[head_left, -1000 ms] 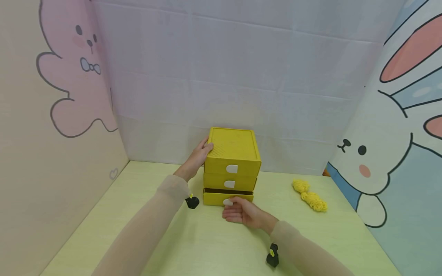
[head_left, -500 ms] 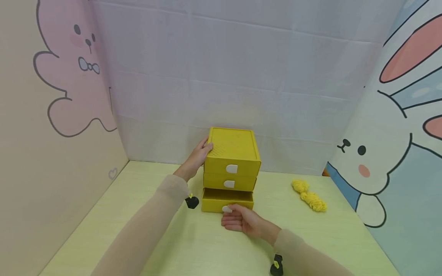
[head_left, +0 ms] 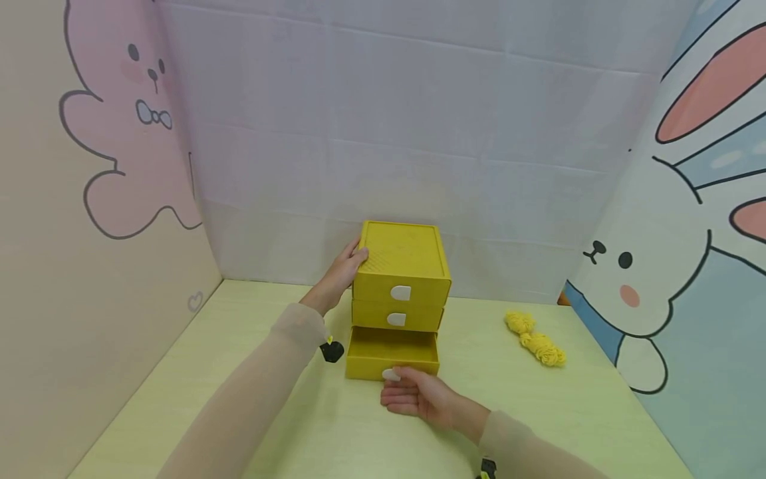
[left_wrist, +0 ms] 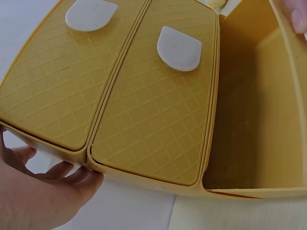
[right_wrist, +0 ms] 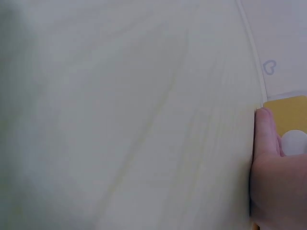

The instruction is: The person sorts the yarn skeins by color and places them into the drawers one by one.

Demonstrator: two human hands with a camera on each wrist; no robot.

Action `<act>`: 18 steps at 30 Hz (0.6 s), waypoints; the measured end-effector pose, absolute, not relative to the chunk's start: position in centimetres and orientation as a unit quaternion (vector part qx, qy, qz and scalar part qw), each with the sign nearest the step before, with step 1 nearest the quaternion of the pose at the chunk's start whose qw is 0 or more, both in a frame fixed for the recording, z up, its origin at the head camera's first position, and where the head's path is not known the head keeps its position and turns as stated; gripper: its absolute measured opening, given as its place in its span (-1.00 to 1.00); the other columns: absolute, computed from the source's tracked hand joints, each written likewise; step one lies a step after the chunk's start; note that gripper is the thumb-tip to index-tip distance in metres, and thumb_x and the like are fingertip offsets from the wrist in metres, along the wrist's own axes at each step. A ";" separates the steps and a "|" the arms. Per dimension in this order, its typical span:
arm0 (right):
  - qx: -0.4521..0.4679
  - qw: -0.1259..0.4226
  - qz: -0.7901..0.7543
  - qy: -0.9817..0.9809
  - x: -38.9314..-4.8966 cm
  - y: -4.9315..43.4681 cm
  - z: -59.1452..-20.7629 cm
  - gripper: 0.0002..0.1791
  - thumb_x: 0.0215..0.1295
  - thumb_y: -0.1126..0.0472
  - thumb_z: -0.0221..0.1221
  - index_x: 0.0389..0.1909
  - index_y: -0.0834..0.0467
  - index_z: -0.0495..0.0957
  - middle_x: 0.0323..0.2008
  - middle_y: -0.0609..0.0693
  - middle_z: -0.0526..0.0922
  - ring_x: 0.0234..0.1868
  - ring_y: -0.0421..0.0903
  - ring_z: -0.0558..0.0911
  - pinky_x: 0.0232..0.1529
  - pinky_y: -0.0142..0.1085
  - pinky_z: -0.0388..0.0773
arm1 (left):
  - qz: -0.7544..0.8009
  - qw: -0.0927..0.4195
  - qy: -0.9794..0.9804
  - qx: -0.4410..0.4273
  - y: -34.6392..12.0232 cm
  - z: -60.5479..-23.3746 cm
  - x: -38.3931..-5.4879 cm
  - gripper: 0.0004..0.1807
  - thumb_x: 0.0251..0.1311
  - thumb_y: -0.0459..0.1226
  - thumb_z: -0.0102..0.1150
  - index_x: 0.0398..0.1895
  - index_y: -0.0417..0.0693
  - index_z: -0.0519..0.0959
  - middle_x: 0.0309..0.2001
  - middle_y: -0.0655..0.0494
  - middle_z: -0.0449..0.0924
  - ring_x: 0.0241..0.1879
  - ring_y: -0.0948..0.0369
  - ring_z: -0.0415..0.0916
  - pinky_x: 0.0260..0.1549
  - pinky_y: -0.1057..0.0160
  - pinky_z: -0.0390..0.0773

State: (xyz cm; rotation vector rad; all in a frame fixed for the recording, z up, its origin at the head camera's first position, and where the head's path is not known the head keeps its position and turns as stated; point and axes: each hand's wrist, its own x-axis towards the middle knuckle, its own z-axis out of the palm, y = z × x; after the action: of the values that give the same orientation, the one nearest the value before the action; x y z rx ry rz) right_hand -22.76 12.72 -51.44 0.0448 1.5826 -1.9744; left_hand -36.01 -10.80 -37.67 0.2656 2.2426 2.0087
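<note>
A yellow drawer cabinet (head_left: 405, 249) with three drawers stands against the back wall. My left hand (head_left: 338, 276) holds its left side, the thumb over the top edge and the fingers along the side. The bottom drawer (head_left: 365, 367) is pulled well out, and its bare inside shows in the left wrist view. At its white tab handle (head_left: 391, 375), my right hand (head_left: 425, 398) pinches with thumb and forefinger; the other fingers extend below, over the table. Both upper drawers, each with a white tab (left_wrist: 180, 49), are closed. In the right wrist view the right hand (right_wrist: 278, 184) shows only at the edge.
On the right of the pale table (head_left: 287, 432) lies a twisted bundle of yellow yarn (head_left: 535, 339). A white cloth wall (head_left: 407, 133) rises behind the cabinet, with cartoon-printed walls on both sides. Small black devices (head_left: 332, 350) hang at the wrists.
The bottom drawer has slid out toward me from a narrow gap, my right hand moving back with its handle. My left hand and the cabinet body have stayed in place.
</note>
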 end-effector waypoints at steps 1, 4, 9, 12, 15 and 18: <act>0.016 0.301 -0.744 0.596 -22.6 12.7 -51.5 -0.35 0.62 -0.05 0.14 0.30 0.50 0.50 0.09 0.29 0.75 0.03 0.08 0.81 0.17 -0.05 0.69 | 0.663 0.059 0.741 0.088 -10.8 -37.7 -36.0 -0.26 0.68 0.07 -0.15 0.78 0.32 -0.12 0.73 0.06 -0.08 0.63 -0.05 0.09 0.55 -0.22 0.16; 0.014 0.301 -0.746 0.594 -22.1 12.6 -51.5 -0.37 0.62 -0.04 0.15 0.29 0.49 0.52 0.08 0.28 0.76 0.02 0.08 0.81 0.17 -0.05 0.69 | 0.663 0.059 0.741 0.091 -10.9 -37.7 -36.0 -0.26 0.68 0.07 -0.16 0.78 0.33 -0.13 0.73 0.07 -0.08 0.64 -0.05 0.07 0.56 -0.22 0.14; 0.014 0.304 -0.747 0.590 -21.2 12.4 -51.5 -0.37 0.61 -0.03 0.16 0.30 0.48 0.52 0.08 0.28 0.76 0.01 0.07 0.81 0.17 -0.04 0.69 | 0.665 0.063 0.738 0.094 -11.0 -37.8 -36.1 -0.26 0.68 0.09 -0.15 0.77 0.37 -0.12 0.73 0.08 -0.06 0.63 -0.04 0.10 0.55 -0.22 0.16; 0.018 0.305 -0.746 0.592 -20.7 12.3 -51.5 -0.37 0.60 -0.04 0.17 0.30 0.48 0.52 0.09 0.29 0.75 0.02 0.07 0.80 0.18 -0.04 0.69 | 0.667 0.065 0.736 0.095 -11.2 -37.8 -36.1 -0.26 0.68 0.10 -0.14 0.77 0.37 -0.13 0.73 0.07 -0.05 0.62 -0.04 0.13 0.54 -0.22 0.17; 0.020 0.304 -0.743 0.596 -20.2 12.2 -51.5 -0.37 0.60 -0.04 0.18 0.31 0.46 0.53 0.10 0.29 0.75 0.03 0.08 0.80 0.17 -0.04 0.69 | 0.666 0.067 0.737 0.097 -11.3 -37.9 -36.1 -0.25 0.67 0.11 -0.14 0.77 0.38 -0.13 0.72 0.08 -0.05 0.61 -0.04 0.15 0.54 -0.22 0.19; 0.020 0.304 -0.739 0.601 -19.8 12.2 -51.4 -0.37 0.60 -0.04 0.17 0.32 0.45 0.53 0.10 0.29 0.75 0.04 0.08 0.80 0.18 -0.04 0.68 | 0.664 0.069 0.738 0.100 -11.4 -37.9 -36.0 -0.26 0.67 0.13 -0.15 0.77 0.41 -0.14 0.73 0.12 -0.06 0.61 -0.04 0.14 0.54 -0.22 0.18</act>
State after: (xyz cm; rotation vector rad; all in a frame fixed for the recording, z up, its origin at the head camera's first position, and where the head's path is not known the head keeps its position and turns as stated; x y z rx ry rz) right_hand -19.79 12.17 -51.37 0.0529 1.5912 -1.9584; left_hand -36.01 -11.40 -37.94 0.3019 2.2214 1.9994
